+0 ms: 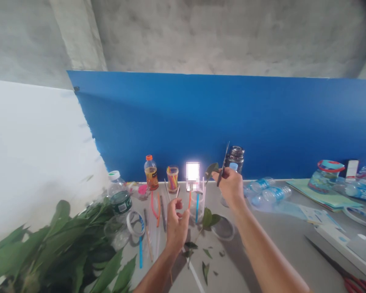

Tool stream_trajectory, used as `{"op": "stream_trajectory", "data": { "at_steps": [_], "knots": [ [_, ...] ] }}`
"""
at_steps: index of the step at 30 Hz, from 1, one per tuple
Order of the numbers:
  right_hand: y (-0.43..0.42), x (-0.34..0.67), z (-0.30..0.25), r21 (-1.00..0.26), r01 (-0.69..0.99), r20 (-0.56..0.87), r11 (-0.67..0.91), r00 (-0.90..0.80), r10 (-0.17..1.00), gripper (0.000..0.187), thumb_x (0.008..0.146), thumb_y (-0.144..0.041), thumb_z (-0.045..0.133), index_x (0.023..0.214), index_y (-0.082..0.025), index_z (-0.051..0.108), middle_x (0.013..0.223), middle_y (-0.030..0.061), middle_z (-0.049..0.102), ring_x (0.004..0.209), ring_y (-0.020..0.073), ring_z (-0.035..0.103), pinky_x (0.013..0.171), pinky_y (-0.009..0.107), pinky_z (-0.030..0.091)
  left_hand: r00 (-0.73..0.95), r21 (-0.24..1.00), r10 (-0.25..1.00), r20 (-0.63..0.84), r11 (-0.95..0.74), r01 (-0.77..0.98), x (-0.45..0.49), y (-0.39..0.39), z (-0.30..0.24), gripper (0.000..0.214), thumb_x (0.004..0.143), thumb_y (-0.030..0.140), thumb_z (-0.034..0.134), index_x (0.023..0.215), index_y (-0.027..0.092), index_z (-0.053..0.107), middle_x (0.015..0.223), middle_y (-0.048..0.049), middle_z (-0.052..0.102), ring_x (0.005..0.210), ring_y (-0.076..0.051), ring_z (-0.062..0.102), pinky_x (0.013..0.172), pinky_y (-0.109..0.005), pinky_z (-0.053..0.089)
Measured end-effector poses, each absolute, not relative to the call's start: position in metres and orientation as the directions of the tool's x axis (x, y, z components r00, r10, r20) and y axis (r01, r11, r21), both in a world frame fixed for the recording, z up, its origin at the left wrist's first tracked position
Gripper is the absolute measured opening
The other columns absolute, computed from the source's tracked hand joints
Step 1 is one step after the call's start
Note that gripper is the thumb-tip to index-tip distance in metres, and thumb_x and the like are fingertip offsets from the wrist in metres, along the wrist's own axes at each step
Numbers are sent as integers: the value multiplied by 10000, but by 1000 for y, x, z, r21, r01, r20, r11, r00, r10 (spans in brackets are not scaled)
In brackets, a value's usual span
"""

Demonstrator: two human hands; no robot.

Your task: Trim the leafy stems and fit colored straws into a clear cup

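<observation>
My left hand (176, 223) is closed in a pinch on a thin straw or stick (177, 193) over the grey table (256, 252). My right hand (230, 185) is raised higher and grips a pair of scissors (224, 162) with the blades pointing up; a green leaf (211, 169) sits by its fingers. Between the hands stands a cut clear plastic cup (198, 203) holding orange and blue straws and a leafy stem (210, 219). Small leaf scraps (205, 268) lie on the table below.
A pile of leafy branches (57, 248) fills the lower left. Bottles (151, 172), a tape roll (136, 223), loose straws (155, 207), a dark jar (235, 158), crushed water bottles (264, 190), papers (320, 195) and red-handled scissors (358, 283) lie around. A blue board (232, 122) backs the table.
</observation>
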State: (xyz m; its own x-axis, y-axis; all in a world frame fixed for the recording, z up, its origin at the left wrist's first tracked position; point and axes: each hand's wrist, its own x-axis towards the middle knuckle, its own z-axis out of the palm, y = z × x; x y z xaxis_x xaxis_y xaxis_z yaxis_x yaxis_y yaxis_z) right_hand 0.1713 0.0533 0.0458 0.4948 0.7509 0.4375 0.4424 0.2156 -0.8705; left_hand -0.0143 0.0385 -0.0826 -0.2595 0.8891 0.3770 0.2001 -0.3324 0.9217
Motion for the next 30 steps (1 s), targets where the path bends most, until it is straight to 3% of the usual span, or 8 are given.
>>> {"op": "stream_trajectory", "data": {
  "at_steps": [19,30],
  "knots": [
    [53,172,47,-817,535,491,213,454,744,258,753,-474,662,719,-219,688,698,22,705,642,194,592,606,286,419,-263,933,899,351,-312,179,-15,39,-80,410,784,298,621,1183,207,613,1134,-97,660,1045,-249,629,844,-371,511],
    [54,170,42,-815,537,481,217,419,770,219,755,-440,675,726,-223,687,709,25,724,657,204,609,618,292,429,-259,933,900,351,-314,173,-16,40,-79,417,776,310,622,1178,200,615,1104,-98,656,1041,-259,628,845,-380,508]
  ]
}}
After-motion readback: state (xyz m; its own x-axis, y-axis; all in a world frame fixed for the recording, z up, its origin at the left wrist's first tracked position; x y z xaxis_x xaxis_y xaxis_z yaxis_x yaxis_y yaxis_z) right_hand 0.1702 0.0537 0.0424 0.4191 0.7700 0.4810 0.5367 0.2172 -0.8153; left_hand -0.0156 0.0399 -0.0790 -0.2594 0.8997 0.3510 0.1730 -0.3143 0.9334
